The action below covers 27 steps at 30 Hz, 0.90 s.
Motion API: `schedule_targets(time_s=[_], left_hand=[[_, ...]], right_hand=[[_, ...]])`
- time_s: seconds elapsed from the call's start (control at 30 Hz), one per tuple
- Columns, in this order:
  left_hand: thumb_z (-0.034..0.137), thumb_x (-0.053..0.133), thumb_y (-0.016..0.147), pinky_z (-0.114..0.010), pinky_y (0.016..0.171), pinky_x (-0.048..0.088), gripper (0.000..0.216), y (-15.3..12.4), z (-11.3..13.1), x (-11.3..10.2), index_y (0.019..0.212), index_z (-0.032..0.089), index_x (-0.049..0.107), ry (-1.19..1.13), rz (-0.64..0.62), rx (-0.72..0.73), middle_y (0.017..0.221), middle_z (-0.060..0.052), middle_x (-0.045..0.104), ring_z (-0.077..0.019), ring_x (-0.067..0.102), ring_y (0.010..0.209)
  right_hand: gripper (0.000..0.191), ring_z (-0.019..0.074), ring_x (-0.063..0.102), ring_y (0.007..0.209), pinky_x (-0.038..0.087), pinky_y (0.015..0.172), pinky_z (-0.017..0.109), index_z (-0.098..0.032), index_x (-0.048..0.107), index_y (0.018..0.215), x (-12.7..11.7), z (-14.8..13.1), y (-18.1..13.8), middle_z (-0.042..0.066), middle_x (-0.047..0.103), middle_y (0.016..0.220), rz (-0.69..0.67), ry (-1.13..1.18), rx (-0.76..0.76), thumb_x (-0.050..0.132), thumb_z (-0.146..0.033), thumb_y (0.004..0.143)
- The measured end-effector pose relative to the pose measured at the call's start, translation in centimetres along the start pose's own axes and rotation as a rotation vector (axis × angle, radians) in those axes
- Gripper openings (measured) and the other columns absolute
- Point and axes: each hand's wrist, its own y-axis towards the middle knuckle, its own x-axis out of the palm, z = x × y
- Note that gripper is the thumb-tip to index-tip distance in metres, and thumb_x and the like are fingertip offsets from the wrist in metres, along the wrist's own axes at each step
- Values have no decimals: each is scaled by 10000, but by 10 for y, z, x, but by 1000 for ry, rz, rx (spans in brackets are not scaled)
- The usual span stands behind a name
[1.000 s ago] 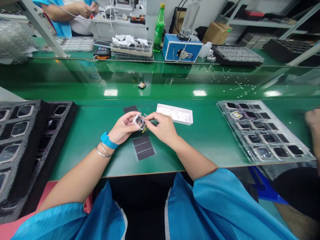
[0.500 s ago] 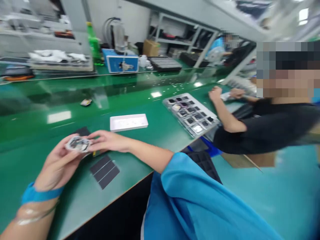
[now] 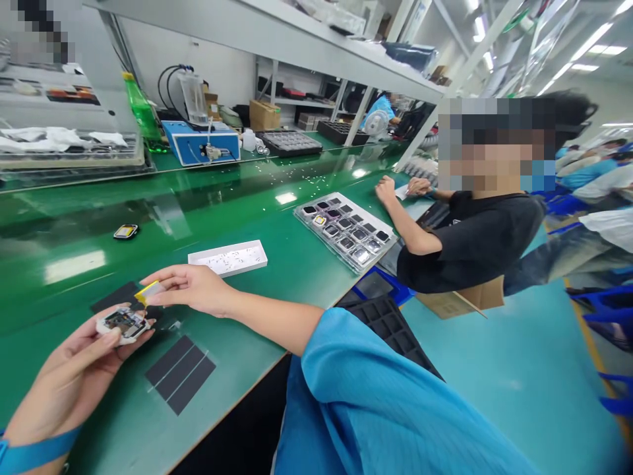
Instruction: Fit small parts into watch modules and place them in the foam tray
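My left hand [image 3: 74, 366] grips a small open watch case [image 3: 122, 323] with its circuit board showing, low at the left above the green bench. My right hand [image 3: 190, 288] pinches a small silver part with a yellow edge [image 3: 149, 290], lifted just above and right of the case; a thin wire seems to join the two. Dark adhesive strips [image 3: 179, 374] lie on the bench beneath my hands.
A white shallow tray [image 3: 228, 258] sits beyond my right hand. A clear tray of watch cases [image 3: 346, 231] lies further right, next to a seated person in black [image 3: 469, 244]. One loose watch unit [image 3: 125, 231] rests on the belt. A blue machine [image 3: 200, 146] and green bottle [image 3: 141, 112] stand behind.
My head has turned right, bringing the seated person into view. My right hand has pulled the yellow-edged part up and away from the case in my left hand.
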Motion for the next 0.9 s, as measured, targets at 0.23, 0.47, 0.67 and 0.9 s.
schedule_targets(time_s=[0.23, 0.47, 0.67, 0.9], left_hand=[[370, 881, 435, -372, 787, 639, 425, 7, -9, 0, 847, 336, 781, 20, -29, -77, 1028, -2, 737, -323, 686, 949], [313, 920, 329, -290, 661, 646, 474, 5, -7, -1, 775, 274, 762, -136, 10, -210, 967, -6, 747, -307, 693, 927], [262, 911, 311, -290, 696, 642, 526, 8, -8, 1, 812, 233, 753, -173, 58, -254, 1015, -45, 735, -311, 687, 950], [195, 801, 439, -251, 647, 636, 289, 13, -12, 8, 722, 189, 747, -85, 43, -215, 948, -72, 732, -293, 693, 885]], right_hand=[[216, 157, 656, 1020, 513, 931, 264, -289, 652, 1115, 10, -10, -17, -28, 697, 1116, -94, -519, -161, 595, -253, 909], [289, 126, 646, 1009, 502, 899, 228, -250, 582, 1235, 9, -10, -14, -9, 669, 1208, -131, -697, -176, 537, -252, 950], [282, 117, 648, 844, 514, 782, 228, -216, 555, 1238, 7, -5, -11, 18, 678, 1151, -152, -745, -241, 486, -248, 967], [267, 186, 616, 1064, 496, 866, 281, -173, 586, 1203, 8, -4, -11, 60, 665, 1226, -180, -979, -324, 473, -197, 963]])
